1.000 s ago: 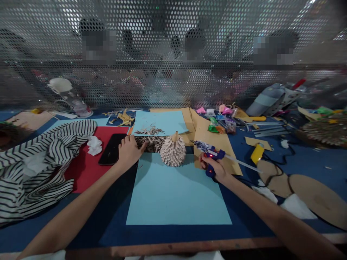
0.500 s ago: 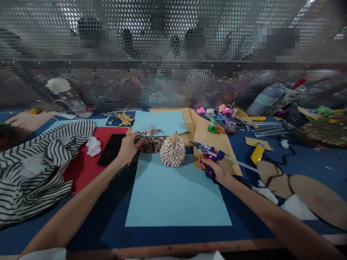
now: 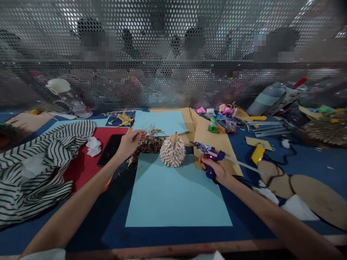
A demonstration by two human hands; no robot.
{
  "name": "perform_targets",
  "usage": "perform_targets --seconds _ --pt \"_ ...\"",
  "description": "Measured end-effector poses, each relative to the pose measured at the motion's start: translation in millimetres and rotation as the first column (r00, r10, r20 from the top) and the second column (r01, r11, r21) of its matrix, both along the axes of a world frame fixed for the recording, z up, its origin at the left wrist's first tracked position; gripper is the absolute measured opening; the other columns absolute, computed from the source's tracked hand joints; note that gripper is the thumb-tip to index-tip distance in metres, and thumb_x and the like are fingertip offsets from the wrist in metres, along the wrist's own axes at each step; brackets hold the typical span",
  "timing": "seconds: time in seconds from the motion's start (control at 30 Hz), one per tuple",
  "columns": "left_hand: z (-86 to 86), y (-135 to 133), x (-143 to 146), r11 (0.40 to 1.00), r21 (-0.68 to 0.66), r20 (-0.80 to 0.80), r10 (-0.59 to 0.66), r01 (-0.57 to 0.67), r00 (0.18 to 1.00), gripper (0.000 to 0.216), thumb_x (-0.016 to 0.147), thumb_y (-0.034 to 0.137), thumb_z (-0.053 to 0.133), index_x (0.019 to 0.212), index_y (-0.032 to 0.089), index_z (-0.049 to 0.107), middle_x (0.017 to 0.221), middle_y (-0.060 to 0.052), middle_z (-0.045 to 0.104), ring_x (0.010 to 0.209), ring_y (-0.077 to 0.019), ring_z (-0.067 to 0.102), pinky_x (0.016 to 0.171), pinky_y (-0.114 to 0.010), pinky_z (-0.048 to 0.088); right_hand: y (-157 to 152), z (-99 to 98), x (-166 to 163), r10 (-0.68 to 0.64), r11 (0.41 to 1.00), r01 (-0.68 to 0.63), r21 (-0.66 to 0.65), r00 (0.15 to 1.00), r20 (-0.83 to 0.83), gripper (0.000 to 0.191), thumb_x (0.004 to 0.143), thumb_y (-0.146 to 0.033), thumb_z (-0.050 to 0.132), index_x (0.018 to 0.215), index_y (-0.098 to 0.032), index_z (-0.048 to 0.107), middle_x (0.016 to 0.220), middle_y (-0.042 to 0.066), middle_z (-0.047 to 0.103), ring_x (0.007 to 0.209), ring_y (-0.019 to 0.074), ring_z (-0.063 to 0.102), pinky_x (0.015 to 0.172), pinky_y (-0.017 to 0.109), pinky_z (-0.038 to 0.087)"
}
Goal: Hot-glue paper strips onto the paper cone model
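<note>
Right now, the right hand point(image 3: 218, 170) is wrapped round the handle of a glue gun point(image 3: 215, 154), which shows a small red light on its body. The nozzle points left toward the cone point(image 3: 172, 153) but stays clear of it, and a pale glue stick point(image 3: 242, 164) juts from the back end to the right. The cone stands upright at the far edge of a blue sheet point(image 3: 179, 198), between the two hands, clad in overlapping pale scales up to a bare tan tip. Left of it, the left hand point(image 3: 130, 143) is over the near side of a dark pile point(image 3: 151, 145) of loose scales, fingers curled and fingertips close together; whether a scale is pinched there, I cannot tell. Behind the pile lies another blue sheet point(image 3: 159, 119) with flakes point(image 3: 155, 130) scattered on it. Beside the left wrist is a black phone point(image 3: 107, 150), partly on a red sheet point(image 3: 81, 173), with a crumpled tissue point(image 3: 93, 146) and a striped cloth point(image 3: 54, 171) farther left. Brown paper point(image 3: 204, 128) lies behind the glue gun, coloured packets point(image 3: 220, 124) beyond it, and round cardboard point(image 3: 317, 196) near the right forearm.
</note>
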State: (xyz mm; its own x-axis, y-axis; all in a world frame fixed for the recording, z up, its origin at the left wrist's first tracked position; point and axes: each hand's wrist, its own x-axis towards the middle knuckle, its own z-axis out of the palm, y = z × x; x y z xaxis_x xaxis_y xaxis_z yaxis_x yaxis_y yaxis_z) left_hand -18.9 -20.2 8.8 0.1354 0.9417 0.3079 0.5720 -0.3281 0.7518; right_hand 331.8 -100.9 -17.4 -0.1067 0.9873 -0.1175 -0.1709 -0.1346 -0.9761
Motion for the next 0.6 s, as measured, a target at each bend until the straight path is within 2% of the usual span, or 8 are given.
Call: perform_targets --seconds 0.1,0.3,0.4,0.47,0.53,0.6 --pt "-0.5 0 -1 0.999 0.007 0.04 -0.038 0.037 0.998 0.037 0.088 0.041 0.044 0.108 0.014 0.06 0.099 -0.01 0.069 0.09 -0.0205 0.066 0.082 -0.032 0.053 0 0.6 -1 -0.004 1.0 0.004 -0.006 1.0 -0.007 0.024 0.063 -0.04 0.072 0.062 -0.02 0.058 0.058 -0.003 0.055 0.046 0.0076 0.045 0.048 0.024 0.039" --pt "15.1 -16 13 0.996 0.053 -0.209 -0.065 0.077 0.976 0.031 0.084 0.034 0.046 0.101 0.015 0.064 0.095 -0.009 0.07 0.09 -0.0208 0.065 0.077 -0.03 0.051 0 0.4 0 -0.012 1.0 0.012 -0.022 1.0 -0.017 0.025 0.062 -0.04 0.073 0.062 -0.02 0.059 0.06 -0.003 0.056 0.046 0.0074 0.046 0.048 0.024 0.039" --pt "24.9 -18 9 0.99 0.136 -0.257 0.066 -0.031 0.964 0.028 0.082 0.032 0.047 0.095 0.014 0.065 0.098 -0.01 0.068 0.089 -0.0209 0.063 0.076 -0.028 0.049 0 0.3 0 -0.015 1.0 0.014 -0.028 1.0 -0.018 0.025 0.062 -0.041 0.073 0.062 -0.02 0.059 0.06 -0.003 0.056 0.046 0.0073 0.046 0.048 0.024 0.04" --pt "31.7 -16 -6 0.968 0.172 -0.306 0.227 -0.181 0.925 0.025 0.082 0.033 0.048 0.091 0.016 0.064 0.089 -0.006 0.069 0.08 -0.0186 0.063 0.074 -0.026 0.047 0 0.2 0 -0.014 0.999 0.013 -0.03 1.0 -0.019 0.026 0.061 -0.041 0.074 0.062 -0.02 0.059 0.06 -0.003 0.056 0.046 0.0072 0.046 0.048 0.024 0.04" --pt "37.4 -11 -30 0.952 0.102 -0.431 0.302 -0.287 0.85 0.022 0.081 0.034 0.05 0.088 0.017 0.063 0.085 -0.004 0.068 0.081 -0.0194 0.063 0.075 -0.026 0.044 -1 -0.1 0 -0.013 0.999 0.012 -0.031 1.0 -0.022 0.027 0.061 -0.042 0.074 0.062 -0.02 0.059 0.06 -0.003 0.056 0.046 0.0072 0.046 0.048 0.024 0.04" --pt "40.7 -5 -58 0.938 -0.014 -0.583 0.274 -0.346 0.765 0.024 0.074 0.034 0.058 0.091 0.016 0.061 0.095 -0.006 0.066 0.089 -0.0221 0.059 0.077 -0.027 0.042 -1 -0.5 0 -0.009 0.999 0.008 -0.033 1.0 -0.024 0.027 0.061 -0.043 0.075 0.063 -0.021 0.059 0.059 -0.004 0.055 0.047 0.0075 0.046 0.049 0.024 0.04"
